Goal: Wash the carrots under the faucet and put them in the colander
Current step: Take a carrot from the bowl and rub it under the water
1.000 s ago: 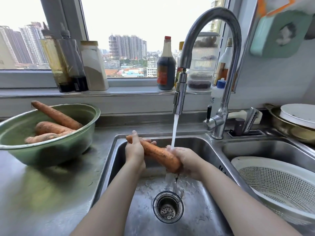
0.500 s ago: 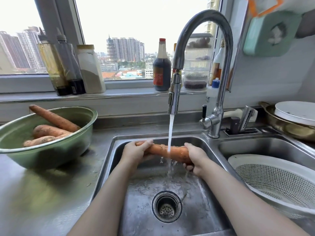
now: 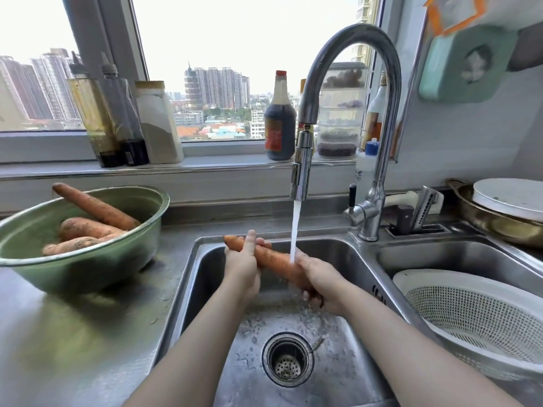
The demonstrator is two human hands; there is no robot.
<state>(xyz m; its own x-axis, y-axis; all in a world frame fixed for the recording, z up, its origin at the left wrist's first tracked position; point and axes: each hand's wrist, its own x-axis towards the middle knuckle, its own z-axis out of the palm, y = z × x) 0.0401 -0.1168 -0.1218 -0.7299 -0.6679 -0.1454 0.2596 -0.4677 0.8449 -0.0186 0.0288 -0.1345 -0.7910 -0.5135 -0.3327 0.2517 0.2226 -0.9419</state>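
Carrots: 4 total. 1 carrot point(image 3: 273, 259) is in the hands, directly under the faucet point(image 3: 301, 171), and lies across the left sink basin point(image 3: 202, 289), slanting from far-left down to near-right. The water stream point(image 3: 295, 230) (1) lands on it right where the right hand starts.

The left hand point(image 3: 241, 265), left of the faucet, is wrapped around the carrot's far end with one finger sticking up over it; the tip pokes out past the hand. The right hand point(image 3: 320, 277), just below the spout, has its fingers curled round the near end, which is mostly hidden.

The other 3 carrots point(image 3: 85, 227) are unwashed in 1 green bowl point(image 3: 88, 268) on the counter point(image 3: 73, 333), well left of the faucet. The longest leans over the bowl's back rim.

There is 1 white colander point(image 3: 470, 318), right of and below the faucet in the right basin point(image 3: 426, 254), with nothing visible in it. It fills most of that basin and sits tilted.

There are 2 basins split by a steel ridge below the faucet base. 1 drain point(image 3: 288, 359) sits in the left basin floor, straight below the spout. The hands stay inside the basin walls, with bare steel around them on all sides.

Far right of the faucet, 1 brass-coloured pan point(image 3: 493, 227) holds 1 white plate point(image 3: 511, 198). A row of bottles and jars stands on the sill behind the faucet; the exact count is unclear.
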